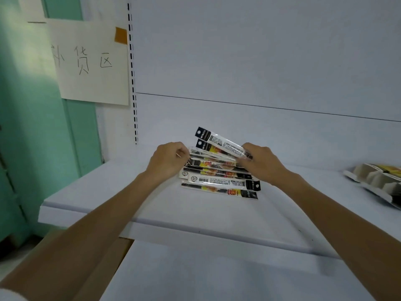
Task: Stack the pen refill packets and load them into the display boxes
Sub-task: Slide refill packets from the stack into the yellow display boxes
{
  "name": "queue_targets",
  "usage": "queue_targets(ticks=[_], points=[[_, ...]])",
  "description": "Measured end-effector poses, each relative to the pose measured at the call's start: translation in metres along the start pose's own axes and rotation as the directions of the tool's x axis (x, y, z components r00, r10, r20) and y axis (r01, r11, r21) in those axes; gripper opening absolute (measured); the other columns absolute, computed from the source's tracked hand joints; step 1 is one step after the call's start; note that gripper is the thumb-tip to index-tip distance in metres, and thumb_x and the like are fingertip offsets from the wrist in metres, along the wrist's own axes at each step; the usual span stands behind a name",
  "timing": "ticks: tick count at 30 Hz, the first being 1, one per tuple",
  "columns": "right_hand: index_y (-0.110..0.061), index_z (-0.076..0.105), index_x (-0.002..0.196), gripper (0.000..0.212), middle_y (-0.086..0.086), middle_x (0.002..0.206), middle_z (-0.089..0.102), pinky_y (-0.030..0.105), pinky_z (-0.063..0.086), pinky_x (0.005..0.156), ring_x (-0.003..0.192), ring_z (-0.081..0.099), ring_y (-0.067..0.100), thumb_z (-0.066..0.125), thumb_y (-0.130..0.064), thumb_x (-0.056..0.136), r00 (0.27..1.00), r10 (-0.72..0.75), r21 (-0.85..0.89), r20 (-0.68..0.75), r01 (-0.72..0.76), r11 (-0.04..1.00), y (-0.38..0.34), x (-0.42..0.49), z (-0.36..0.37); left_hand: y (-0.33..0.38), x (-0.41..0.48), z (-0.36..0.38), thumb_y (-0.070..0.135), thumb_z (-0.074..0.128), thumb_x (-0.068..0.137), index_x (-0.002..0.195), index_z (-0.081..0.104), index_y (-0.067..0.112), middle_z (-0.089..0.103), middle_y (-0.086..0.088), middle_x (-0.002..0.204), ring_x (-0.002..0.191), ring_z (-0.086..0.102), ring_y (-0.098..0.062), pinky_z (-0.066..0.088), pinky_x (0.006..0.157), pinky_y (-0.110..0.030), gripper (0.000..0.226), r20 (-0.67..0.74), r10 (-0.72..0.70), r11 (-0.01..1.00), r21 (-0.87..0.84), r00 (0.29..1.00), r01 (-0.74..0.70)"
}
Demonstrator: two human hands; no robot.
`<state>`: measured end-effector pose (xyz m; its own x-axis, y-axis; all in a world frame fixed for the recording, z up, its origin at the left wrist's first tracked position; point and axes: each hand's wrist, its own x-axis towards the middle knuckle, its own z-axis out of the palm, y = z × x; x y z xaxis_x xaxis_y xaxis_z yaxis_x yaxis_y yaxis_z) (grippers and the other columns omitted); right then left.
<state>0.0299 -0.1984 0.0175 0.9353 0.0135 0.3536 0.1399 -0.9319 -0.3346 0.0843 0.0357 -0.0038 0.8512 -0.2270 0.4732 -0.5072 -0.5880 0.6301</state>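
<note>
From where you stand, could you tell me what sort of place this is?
Probably a shop restocking corner: a white shelf with a slotted upright, a handwritten sign, and pen refill packets near a display box.

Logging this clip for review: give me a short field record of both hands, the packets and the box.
surface: white shelf
packet pile: fanned loosely on the shelf, not squared
left hand: fingers curled on the pile's left ends
right hand: pinches raised packet by its right end, tilted above the pile
display box: far right, partly out of frame, apart from the pile
wall: handwritten paper sign, upper left
</note>
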Motion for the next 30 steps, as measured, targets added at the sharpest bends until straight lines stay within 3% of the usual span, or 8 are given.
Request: queue_targets(ticks=[5, 8, 12, 17, 19, 24, 27, 30], points=[[-0.019, 0.054, 0.115, 0.042, -0.001, 0.105, 0.062, 0.022, 0.04, 0.06, 0.081, 0.055, 0.014, 0.067, -0.041, 0.082, 0.991, 0.075, -0.106, 0.109, -0.064, 0.992, 0.0, -0.003, 0.009, -0.005, -0.014, 0.005, 0.015, 0.06, 0.085, 0.084, 0.062, 0.023, 0.063, 0.006, 0.091, 0.087, 0.06, -0.015, 0.049, 0.085, -0.038, 0.008, 0.101, 0.015, 0.996, 0.09, 0.995, -0.024], [-0.019, 0.062, 0.106, 0.034, 0.0, 0.095, 0.062, 0.022, 0.036, 0.055, 0.079, 0.055, 0.016, 0.064, -0.044, 0.083, 0.993, 0.101, -0.206, 0.052, -0.088, 0.975, 0.001, -0.003, 0.015, -0.006, -0.02, 0.003, 0.014, 0.06, 0.085, 0.093, 0.065, 0.018, 0.062, 0.005, 0.093, 0.09, 0.06, -0.016, 0.049, 0.085, -0.037, 0.01, 0.119, 0.038, 0.99, 0.128, 0.992, -0.053], [-0.021, 0.065, 0.111, 0.03, 0.002, 0.092, 0.054, 0.031, 0.039, 0.073, 0.084, 0.044, 0.016, 0.06, -0.038, 0.086, 0.998, 0.054, -0.263, -0.038, -0.062, 0.963, 0.001, -0.003, 0.01, -0.01, -0.025, -0.005, 0.015, 0.06, 0.085, 0.092, 0.065, 0.019, 0.062, 0.005, 0.09, 0.089, 0.059, -0.015, 0.048, 0.086, -0.038, 0.01, 0.117, 0.05, 0.988, 0.137, 0.992, -0.066], [-0.027, 0.056, 0.078, 0.011, -0.01, 0.068, 0.048, 0.023, 0.029, 0.051, 0.059, 0.045, 0.011, 0.057, -0.031, 0.089, 0.998, 0.036, -0.139, -0.058, -0.044, 0.989, 0.0, -0.004, 0.003, -0.015, -0.032, -0.006, 0.015, 0.059, 0.087, 0.096, 0.065, 0.017, 0.061, 0.004, 0.093, 0.092, 0.058, -0.013, 0.048, 0.085, -0.032, 0.011, 0.091, 0.041, 0.986, 0.16, 0.995, -0.055], [-0.024, 0.051, 0.08, 0.011, -0.012, 0.065, 0.047, 0.022, 0.027, 0.047, 0.056, 0.045, 0.013, 0.055, -0.028, 0.089, 0.997, 0.028, -0.1, -0.076, -0.035, 0.994, 0.0, -0.007, 0.005, -0.014, -0.033, -0.004, 0.016, 0.058, 0.088, 0.102, 0.064, 0.017, 0.059, 0.003, 0.097, 0.098, 0.057, -0.015, 0.044, 0.083, -0.027, 0.015, 0.066, 0.046, 0.982, 0.178, 0.997, -0.057], [-0.017, 0.054, 0.119, 0.027, 0.003, 0.092, 0.065, 0.028, 0.039, 0.057, 0.073, 0.057, 0.021, 0.049, -0.021, 0.093, 0.995, -0.047, -0.111, -0.085, 0.038, 0.993, -0.007, -0.014, 0.006, 0.004, -0.034, 0.005, 0.012, 0.061, 0.082, 0.129, 0.047, 0.011, 0.049, -0.01, 0.128, 0.118, 0.038, -0.024, 0.036, 0.097, -0.037, 0.049, -0.157, 0.34, 0.897, 0.352, 0.927, -0.269], [-0.013, 0.053, 0.121, 0.028, 0.007, 0.1, 0.065, 0.029, 0.04, 0.061, 0.076, 0.054, 0.02, 0.047, -0.019, 0.095, 0.996, -0.062, -0.085, -0.057, 0.057, 0.995, -0.01, -0.014, 0.005, 0.013, -0.031, 0.01, 0.01, 0.067, 0.071, 0.127, 0.043, 0.01, 0.05, -0.018, 0.128, 0.116, 0.035, -0.026, 0.044, 0.091, -0.044, 0.061, -0.146, 0.554, 0.767, 0.471, 0.819, -0.435], [-0.009, 0.056, 0.117, 0.026, 0.007, 0.098, 0.065, 0.028, 0.041, 0.058, 0.071, 0.051, 0.019, 0.049, -0.019, 0.094, 0.996, -0.061, -0.064, -0.061, 0.057, 0.996, -0.01, -0.016, 0.002, 0.016, -0.027, 0.013, 0.009, 0.066, 0.072, 0.124, 0.049, 0.012, 0.04, -0.022, 0.134, 0.12, 0.031, -0.032, 0.043, 0.093, -0.046, 0.055, -0.22, 0.571, 0.753, 0.524, 0.791, -0.398]])
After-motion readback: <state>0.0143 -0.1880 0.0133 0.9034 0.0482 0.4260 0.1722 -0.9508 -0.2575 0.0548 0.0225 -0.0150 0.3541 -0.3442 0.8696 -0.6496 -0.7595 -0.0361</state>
